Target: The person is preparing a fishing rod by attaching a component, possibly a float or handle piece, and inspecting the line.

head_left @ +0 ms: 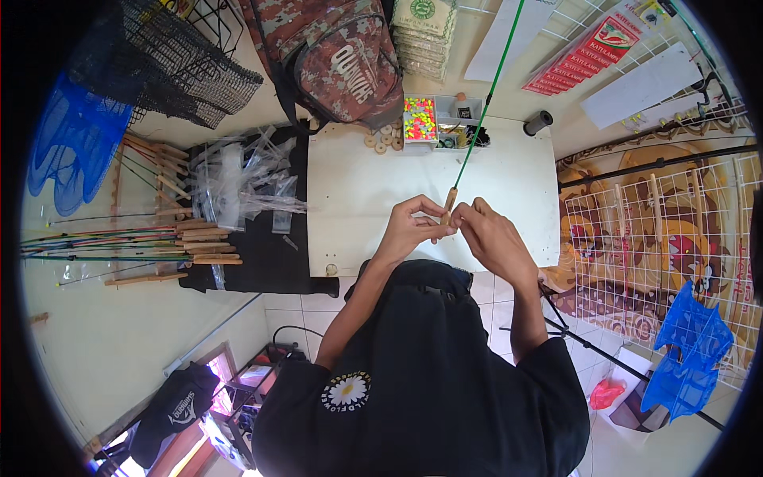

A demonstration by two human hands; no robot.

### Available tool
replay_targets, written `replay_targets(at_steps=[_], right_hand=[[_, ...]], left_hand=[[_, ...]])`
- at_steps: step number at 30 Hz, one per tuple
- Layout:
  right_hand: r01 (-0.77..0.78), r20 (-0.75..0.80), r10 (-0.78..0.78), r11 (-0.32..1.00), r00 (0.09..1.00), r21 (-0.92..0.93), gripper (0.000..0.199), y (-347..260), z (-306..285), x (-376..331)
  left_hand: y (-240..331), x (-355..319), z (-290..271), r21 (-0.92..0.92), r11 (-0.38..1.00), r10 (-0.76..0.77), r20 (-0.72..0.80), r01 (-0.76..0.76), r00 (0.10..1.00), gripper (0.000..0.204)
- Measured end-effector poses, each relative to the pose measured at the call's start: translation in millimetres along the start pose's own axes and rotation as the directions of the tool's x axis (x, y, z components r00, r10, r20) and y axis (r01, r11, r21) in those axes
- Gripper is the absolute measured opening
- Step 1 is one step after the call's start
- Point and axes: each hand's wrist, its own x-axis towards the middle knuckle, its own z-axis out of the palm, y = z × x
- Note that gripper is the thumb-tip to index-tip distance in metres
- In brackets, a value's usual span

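Note:
A thin green fishing rod (491, 95) slants up and away over the white table, its short wooden handle (452, 199) toward me. My left hand (407, 232) pinches the lower part of this handle between thumb and fingers. Close against its right side is my right hand (486, 234), with thumb and fingertips pressed together. Whatever those right fingertips hold is too small and too hidden to make out. Both hands are just above the table's near edge.
On the white table (358, 183) stand a box of bright beads (420, 119), several round wooden discs (384, 139) and a dark cylinder (538, 122). Left of it, rods with wooden handles (203, 238) lie beside clear plastic sleeves (238, 183). A camouflage bag (338, 63) hangs behind.

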Motion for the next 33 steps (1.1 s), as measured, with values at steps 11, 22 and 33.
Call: replay_targets(at_steps=[11,22,33], right_hand=[[-0.085,-0.068,0.081,0.995,0.994,-0.055,0.008,-4,9,-15],[-0.138,-0.078,0.138,0.99,0.987,0.009,0.008,-5,15,-23],[-0.127,-0.122,0.15,0.976,0.981,0.176,0.008,2,13,-22]], left_hand=[[-3,-1,-1,-0.032,0.999,-0.017,0.049,0.019,0.999,0.038],[2,-3,1,-0.09,0.996,0.008,0.058,-0.003,0.998,0.035],[-5,-6,-2,0.072,0.982,0.167,0.127,-0.177,0.978,0.026]])
